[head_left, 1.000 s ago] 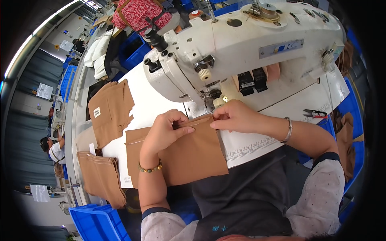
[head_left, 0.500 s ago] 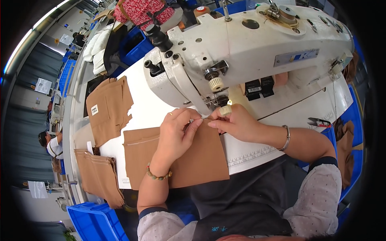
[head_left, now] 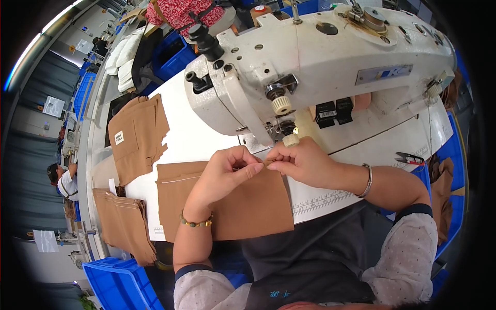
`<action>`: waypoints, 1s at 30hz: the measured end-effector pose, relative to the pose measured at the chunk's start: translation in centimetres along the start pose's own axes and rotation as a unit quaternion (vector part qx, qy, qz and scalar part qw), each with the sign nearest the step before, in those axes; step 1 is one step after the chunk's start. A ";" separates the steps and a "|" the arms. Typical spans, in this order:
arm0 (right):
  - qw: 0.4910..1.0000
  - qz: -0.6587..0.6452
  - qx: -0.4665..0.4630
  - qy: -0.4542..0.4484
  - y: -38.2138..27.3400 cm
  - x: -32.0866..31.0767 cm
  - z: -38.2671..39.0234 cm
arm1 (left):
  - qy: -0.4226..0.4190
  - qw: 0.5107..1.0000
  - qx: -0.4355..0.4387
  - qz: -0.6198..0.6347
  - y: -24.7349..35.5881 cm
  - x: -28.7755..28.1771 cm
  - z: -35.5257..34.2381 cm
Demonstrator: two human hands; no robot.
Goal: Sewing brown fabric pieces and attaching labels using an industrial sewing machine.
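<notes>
Both hands pinch the top edge of a brown fabric piece (head_left: 243,206) near its right corner, just below the needle and presser foot of a white sewing machine (head_left: 325,62). My left hand (head_left: 230,170) has thumb and fingers closed on that edge; my right hand (head_left: 292,163) grips it a little to the right, fingertips almost meeting the left ones. The exact fold between them is too small to make out. The piece lies on the white table (head_left: 196,119), with a pale line along its upper left.
Brown stacks lie left (head_left: 129,139) and lower left (head_left: 119,222). Thread snips (head_left: 408,157) rest right. Black cards (head_left: 333,113) sit under the machine arm. Blue bins stand lower left (head_left: 119,284) and right (head_left: 449,206). Co-workers (head_left: 183,15) (head_left: 67,183) are at the back and left.
My left hand went rightward to join the right, then came slightly down. My right hand edged left and down. The fabric shifted slightly left.
</notes>
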State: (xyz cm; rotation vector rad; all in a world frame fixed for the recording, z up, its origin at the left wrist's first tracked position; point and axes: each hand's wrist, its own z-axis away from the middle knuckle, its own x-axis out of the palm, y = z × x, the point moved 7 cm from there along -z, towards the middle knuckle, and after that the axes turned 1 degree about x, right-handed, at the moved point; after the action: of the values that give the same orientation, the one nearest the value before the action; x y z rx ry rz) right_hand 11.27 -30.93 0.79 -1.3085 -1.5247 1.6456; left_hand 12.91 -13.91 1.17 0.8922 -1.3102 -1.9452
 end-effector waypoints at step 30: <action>0.994 -0.063 0.055 -0.067 0.6 0.5 0.0 | 0.043 0.996 0.066 -0.050 1.5 0.5 -0.2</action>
State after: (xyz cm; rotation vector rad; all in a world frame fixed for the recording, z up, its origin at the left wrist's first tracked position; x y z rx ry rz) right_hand 11.18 -30.65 0.07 -1.0411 -1.5367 1.7392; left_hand 13.00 -14.85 2.43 1.1127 -1.3811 -1.8894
